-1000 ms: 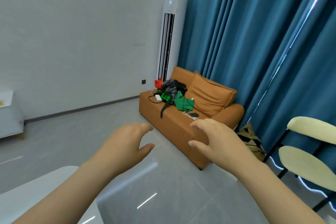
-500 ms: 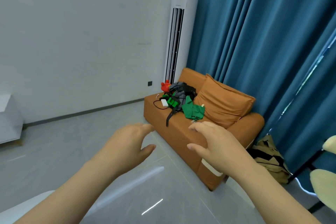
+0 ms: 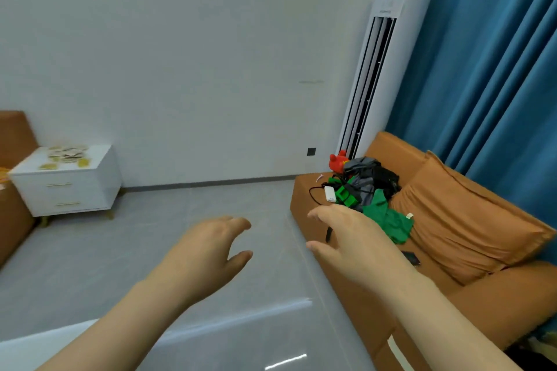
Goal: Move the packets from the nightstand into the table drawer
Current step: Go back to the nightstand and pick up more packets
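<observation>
Packets (image 3: 67, 153) lie scattered atop the white nightstand (image 3: 87, 190) at ten o'clock, well apart from the left hand (image 3: 208, 245) and right hand (image 3: 352, 245), both spread empty, so a hurried scoop might knock some off.

nightstand (image 3: 69, 182) wht, gold handles | packets (image 3: 67, 153) yel/tan | sofa (image 3: 452, 250) orange | curtain (image 3: 497, 84) teal

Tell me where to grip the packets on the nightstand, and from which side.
The packets look flat and thin, scattered loosely on the nightstand top. Probably pinch each by an edge from above, approaching from the open front, since the wall is behind.
</observation>
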Motion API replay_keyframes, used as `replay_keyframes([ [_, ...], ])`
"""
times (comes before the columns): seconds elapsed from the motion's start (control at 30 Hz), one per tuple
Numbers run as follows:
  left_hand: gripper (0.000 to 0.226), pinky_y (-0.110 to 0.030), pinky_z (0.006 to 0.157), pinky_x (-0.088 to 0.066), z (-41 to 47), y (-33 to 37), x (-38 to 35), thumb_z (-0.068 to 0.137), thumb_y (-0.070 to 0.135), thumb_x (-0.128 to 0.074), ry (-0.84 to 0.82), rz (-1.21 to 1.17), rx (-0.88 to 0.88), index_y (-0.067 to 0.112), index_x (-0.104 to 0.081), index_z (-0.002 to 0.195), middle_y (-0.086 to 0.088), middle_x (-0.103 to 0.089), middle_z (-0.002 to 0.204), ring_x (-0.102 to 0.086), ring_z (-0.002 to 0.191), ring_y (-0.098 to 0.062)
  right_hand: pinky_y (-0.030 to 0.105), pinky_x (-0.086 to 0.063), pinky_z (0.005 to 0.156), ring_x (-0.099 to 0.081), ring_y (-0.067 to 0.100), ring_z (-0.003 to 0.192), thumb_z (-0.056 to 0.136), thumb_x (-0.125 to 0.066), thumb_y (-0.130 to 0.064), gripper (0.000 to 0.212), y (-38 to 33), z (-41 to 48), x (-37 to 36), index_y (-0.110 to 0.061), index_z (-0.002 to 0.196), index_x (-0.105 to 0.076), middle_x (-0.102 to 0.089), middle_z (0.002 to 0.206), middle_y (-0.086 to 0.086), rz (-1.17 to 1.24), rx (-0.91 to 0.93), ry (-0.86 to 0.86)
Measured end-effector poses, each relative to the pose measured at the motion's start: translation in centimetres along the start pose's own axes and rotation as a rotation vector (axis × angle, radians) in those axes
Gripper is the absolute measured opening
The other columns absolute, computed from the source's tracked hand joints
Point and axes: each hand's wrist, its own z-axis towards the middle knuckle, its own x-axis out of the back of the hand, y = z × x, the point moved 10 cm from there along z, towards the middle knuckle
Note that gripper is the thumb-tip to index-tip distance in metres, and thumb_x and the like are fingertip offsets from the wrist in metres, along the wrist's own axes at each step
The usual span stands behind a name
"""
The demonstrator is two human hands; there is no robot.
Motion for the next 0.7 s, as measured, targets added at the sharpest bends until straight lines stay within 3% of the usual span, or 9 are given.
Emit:
replay_keyframes([
  [0.7,0.050,-0.020,0.103,-0.035,16.4,-34.6,2.9,0.093,0.047,-0.048,0.043,0.021,0.379,0.030,-0.040,0.139,0.014,-0.047,0.139,-0.043,0.128,-0.006,0.029,-0.039,0.102,-0.045,0.013,0.125,0.093,-0.052,-0.044,0.047,-13.0,38.6,-13.5,-0.026,0.135,-0.044,-0.049,0.135,-0.007,0.058,0.287,-0.217],
])
